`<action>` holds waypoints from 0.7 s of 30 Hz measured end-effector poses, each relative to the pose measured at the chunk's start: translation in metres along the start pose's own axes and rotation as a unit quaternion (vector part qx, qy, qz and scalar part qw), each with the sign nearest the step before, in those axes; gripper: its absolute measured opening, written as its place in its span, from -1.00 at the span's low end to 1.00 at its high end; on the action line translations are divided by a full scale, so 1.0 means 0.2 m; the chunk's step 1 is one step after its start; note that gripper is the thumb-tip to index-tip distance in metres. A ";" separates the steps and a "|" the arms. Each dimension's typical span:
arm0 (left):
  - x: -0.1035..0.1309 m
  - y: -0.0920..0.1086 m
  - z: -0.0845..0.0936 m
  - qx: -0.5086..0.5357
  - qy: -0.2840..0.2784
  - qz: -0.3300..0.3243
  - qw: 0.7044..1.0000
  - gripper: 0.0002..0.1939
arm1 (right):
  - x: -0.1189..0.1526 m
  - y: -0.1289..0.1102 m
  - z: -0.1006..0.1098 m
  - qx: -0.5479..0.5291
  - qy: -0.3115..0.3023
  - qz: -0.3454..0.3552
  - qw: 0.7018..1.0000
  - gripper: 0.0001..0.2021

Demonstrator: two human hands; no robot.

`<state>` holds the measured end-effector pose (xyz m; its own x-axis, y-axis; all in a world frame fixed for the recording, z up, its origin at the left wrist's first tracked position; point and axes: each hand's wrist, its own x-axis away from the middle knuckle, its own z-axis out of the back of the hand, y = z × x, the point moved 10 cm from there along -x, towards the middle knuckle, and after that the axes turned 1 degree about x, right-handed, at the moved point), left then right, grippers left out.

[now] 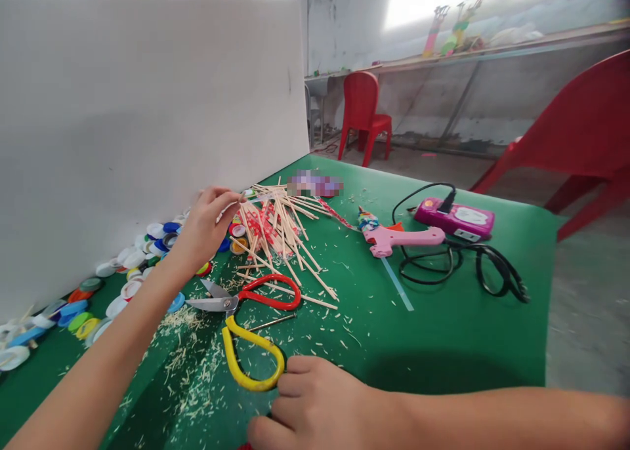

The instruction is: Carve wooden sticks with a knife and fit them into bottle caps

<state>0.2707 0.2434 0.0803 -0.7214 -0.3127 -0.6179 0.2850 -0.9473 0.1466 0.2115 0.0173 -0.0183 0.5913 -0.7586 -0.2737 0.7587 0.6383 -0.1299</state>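
Observation:
My left hand (210, 224) reaches over the far left of the table, fingertips pinched together beside a pile of thin wooden sticks (290, 227). What lies between those fingertips is too small to make out. My right hand (315, 401) is curled closed at the near edge. A bit of red shows below it, but what it holds is hidden. Touching or very close to its knuckles is the yellow handle of open scissors (268, 296), which also have a red handle. A thin metal rod (273, 323) lies by the scissors.
Plastic bottle caps (130, 260) line the white board (147, 109) at left. Wood shavings (197, 371) litter the green table (467, 332). A pink glue gun (403, 240), its black cable and a purple power strip (455, 219) lie at right. Red chairs (361, 109) stand beyond.

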 end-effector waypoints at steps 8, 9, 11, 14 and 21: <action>0.00 -0.10 0.14 0.094 0.071 0.122 0.985 -0.85 | 0.01 0.01 -0.01 0.002 0.010 0.002 1.000 -0.84; 0.00 -0.13 0.17 0.107 0.086 0.148 0.979 -0.83 | 0.01 0.00 -0.02 0.000 0.008 0.003 1.000 -0.84; -0.01 -0.17 0.21 0.129 0.099 0.178 0.971 -0.77 | 0.01 0.00 -0.01 -0.001 0.011 0.003 1.000 -0.83; -0.01 -0.22 0.25 0.129 0.102 0.196 0.967 -0.71 | 0.01 0.01 -0.01 0.000 0.006 0.003 1.000 -0.82; 0.03 -0.33 0.25 0.154 0.129 0.258 0.945 -0.70 | -0.01 0.01 0.00 0.003 -0.039 0.001 0.999 -0.82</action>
<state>0.2161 0.2999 0.1043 -0.3468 -0.7487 -0.5650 0.3307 -0.6613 0.6733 0.2112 0.0201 -0.0177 0.6123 -0.7654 -0.1980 0.7591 0.6392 -0.1236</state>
